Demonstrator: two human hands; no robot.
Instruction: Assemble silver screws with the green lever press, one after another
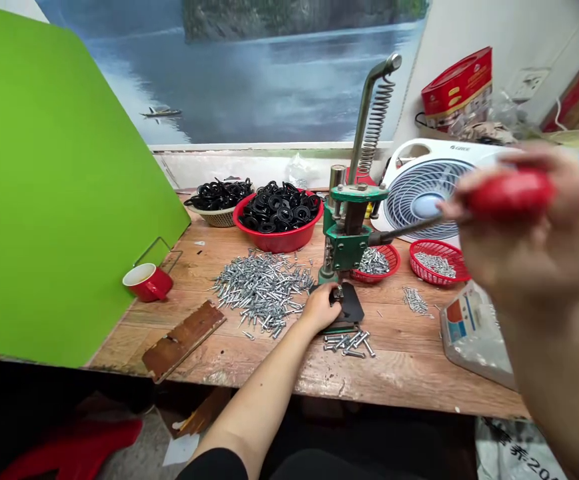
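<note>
A green hand press [350,247] stands on the wooden table, with a long spring [377,123] at its top. My right hand [529,220], blurred, is raised at the right and wrapped round the red handle [512,195] of the press's lever [412,229]. My left hand [322,308] is at the press's black base plate [352,305], fingers closed by a small metal piece under the ram; what they pinch is hidden. Left of the press spreads a heap of metal bolts [262,290]. Several longer bolts [349,343] lie just in front of the base.
Black rings fill a red basin [278,239] and a pale basket [219,217] at the back. Red baskets [439,262] hold small metal parts. A white fan [429,187], plastic container [477,333], red mug [148,283], brown board [183,340] and green panel [64,193] surround the work area.
</note>
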